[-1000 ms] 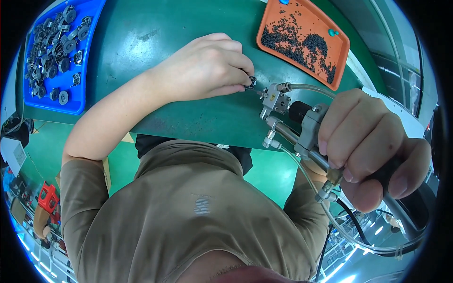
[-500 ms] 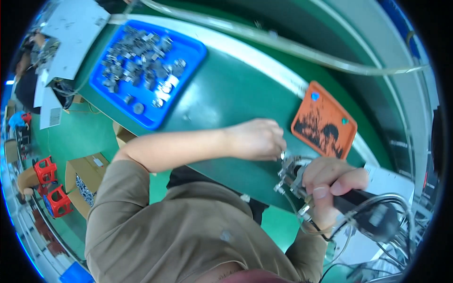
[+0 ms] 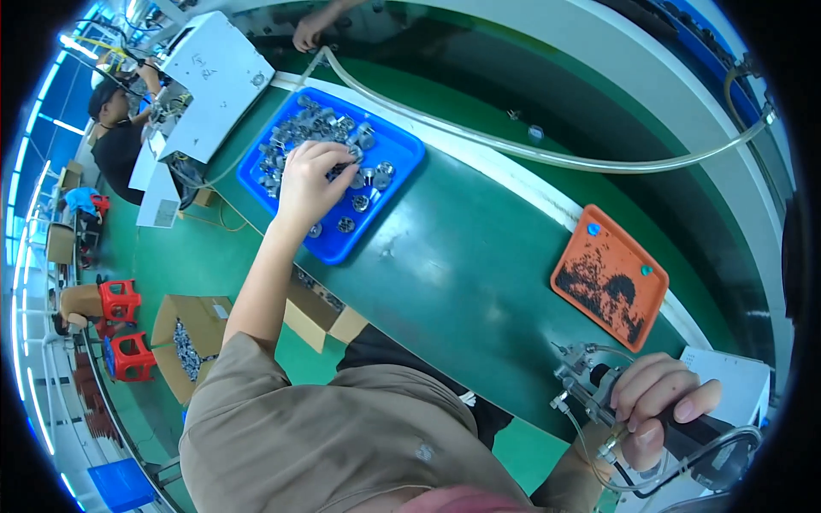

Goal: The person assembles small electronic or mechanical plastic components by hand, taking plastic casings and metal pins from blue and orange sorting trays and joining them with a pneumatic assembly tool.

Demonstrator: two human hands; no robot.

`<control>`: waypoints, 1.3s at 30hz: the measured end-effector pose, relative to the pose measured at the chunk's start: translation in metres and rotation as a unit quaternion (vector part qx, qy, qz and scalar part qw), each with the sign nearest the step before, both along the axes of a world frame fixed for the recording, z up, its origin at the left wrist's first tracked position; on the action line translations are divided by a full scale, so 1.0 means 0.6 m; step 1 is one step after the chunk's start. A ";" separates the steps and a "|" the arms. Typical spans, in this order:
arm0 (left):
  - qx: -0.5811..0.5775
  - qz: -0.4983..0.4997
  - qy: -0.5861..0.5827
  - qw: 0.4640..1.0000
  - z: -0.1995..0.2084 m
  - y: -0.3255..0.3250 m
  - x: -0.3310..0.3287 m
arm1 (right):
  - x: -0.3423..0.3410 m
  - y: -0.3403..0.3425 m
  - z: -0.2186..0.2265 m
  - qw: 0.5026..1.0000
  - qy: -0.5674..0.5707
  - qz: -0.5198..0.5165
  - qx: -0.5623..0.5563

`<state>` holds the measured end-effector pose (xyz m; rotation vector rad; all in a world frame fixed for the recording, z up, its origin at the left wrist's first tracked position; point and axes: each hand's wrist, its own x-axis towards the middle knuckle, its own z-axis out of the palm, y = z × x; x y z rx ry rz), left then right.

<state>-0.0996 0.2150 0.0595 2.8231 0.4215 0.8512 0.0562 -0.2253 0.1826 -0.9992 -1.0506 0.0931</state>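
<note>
My left hand (image 3: 312,184) reaches over the blue tray (image 3: 340,248). Its thumb and fingers curl around a small round metal part (image 3: 356,155) among many like it; the fingertips partly hide it. Loose round metal parts (image 3: 361,203) lie near the thumb, with a heap of them (image 3: 312,120) beyond the fingers. At the right, my right hand (image 3: 658,398) wraps around the black body of a power screwdriver (image 3: 684,436). The metal head (image 3: 577,376) of this tool points left over the green table, and clear hoses run from it.
An orange tray (image 3: 611,291) holds small black screw-like pieces, a blue bit and a green bit. A clear hose (image 3: 530,156) arches along the far edge. White machine boxes (image 3: 214,81) stand far left and at right. Another person's hand (image 3: 312,32) shows beyond the table; cartons (image 3: 184,342) stand below.
My left hand has moved from beside the tool head, left and away, into the blue tray. My right hand keeps hold of the power screwdriver. The whole view has shifted.
</note>
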 end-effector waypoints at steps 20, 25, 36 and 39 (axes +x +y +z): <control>-0.095 -0.152 0.171 0.969 -0.079 -0.112 0.506 | 0.012 -0.014 0.003 0.997 0.044 -0.049 0.033; -0.130 -0.177 0.160 0.962 -0.068 -0.194 0.505 | 0.007 -0.031 0.008 0.998 0.034 -0.059 0.012; -0.098 -0.315 0.101 0.939 0.013 -0.228 0.295 | -0.012 -0.039 0.011 0.998 0.047 -0.032 -0.018; -0.040 -0.297 0.120 0.947 0.009 -0.240 0.160 | -0.010 -0.008 0.004 0.999 0.049 -0.023 0.002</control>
